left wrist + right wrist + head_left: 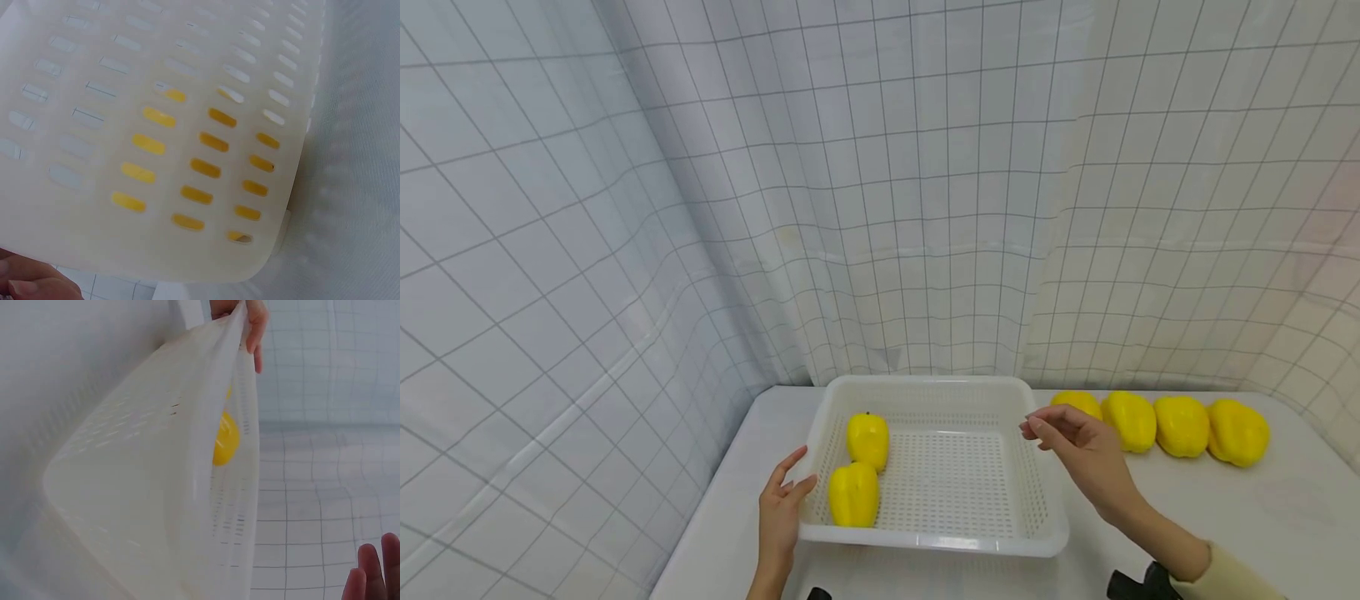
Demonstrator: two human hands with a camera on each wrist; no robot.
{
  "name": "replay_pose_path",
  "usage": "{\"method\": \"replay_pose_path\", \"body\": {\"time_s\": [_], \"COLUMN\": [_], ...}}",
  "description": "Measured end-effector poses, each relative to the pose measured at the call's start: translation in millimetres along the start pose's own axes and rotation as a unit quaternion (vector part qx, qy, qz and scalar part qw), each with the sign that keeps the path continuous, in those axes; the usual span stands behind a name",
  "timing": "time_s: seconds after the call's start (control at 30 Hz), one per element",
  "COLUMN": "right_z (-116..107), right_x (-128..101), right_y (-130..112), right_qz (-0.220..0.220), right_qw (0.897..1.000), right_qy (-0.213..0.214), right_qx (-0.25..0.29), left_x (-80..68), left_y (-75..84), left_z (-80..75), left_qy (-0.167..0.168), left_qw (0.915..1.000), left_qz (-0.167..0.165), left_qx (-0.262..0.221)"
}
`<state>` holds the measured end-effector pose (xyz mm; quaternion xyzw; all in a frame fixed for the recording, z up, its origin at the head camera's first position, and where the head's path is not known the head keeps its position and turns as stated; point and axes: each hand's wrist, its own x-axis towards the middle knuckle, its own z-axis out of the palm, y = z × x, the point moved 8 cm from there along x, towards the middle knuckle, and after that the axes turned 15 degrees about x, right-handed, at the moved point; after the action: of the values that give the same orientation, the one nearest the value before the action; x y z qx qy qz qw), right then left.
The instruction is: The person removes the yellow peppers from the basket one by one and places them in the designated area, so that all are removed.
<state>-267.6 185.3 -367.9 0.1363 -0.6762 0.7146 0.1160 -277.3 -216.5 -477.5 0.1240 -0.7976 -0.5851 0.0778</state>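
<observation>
A white perforated plastic basket (958, 542) stands on the white table. Two yellow bell peppers lie in its left side, a back one (868, 440) and a front one (853, 496). My left hand (781, 508) holds the basket's left rim, its thumb over the edge; in the right wrist view, fingers (256, 331) hang over that rim. Above the basket's right rim hovers my right hand (1086, 454), fingers loosely bent, nothing in them. Through the slots in the left wrist view, yellow pepper skin (206, 167) shows.
Several more yellow bell peppers (1182, 426) stand in a row right of the basket, the leftmost partly behind my right hand. A gridded white curtain (925, 208) hangs behind and on both sides of the table (1187, 517). Black objects (1142, 583) show at the bottom edge.
</observation>
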Motion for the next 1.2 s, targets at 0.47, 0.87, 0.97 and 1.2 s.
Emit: {"method": "replay_pose_path", "body": {"time_s": [0.47,0.87,0.97,1.2], "right_z": [40.8,82.1,92.1,108.4], "right_x": [3.7,7.4,7.8,13.4], "right_y": [3.3,4.6,4.9,11.5], "right_qz": [0.064,0.072,0.075,0.085], "right_qw": [0.989,0.964,0.956,0.945], "right_qy": [-0.135,-0.251,-0.278,-0.306], "right_qx": [0.0,-0.043,-0.045,-0.077], "left_x": [-1.5,-0.9,-0.6,-0.7], "left_y": [3.1,0.3,0.0,-0.1], "left_z": [0.4,-1.6,-1.1,-0.7], "left_qy": [0.004,0.007,0.006,0.001], "left_qw": [1.0,0.9999,0.9999,1.0], "left_qz": [-0.002,0.0,-0.001,0.0], "left_qx": [0.001,0.009,0.008,0.003]}}
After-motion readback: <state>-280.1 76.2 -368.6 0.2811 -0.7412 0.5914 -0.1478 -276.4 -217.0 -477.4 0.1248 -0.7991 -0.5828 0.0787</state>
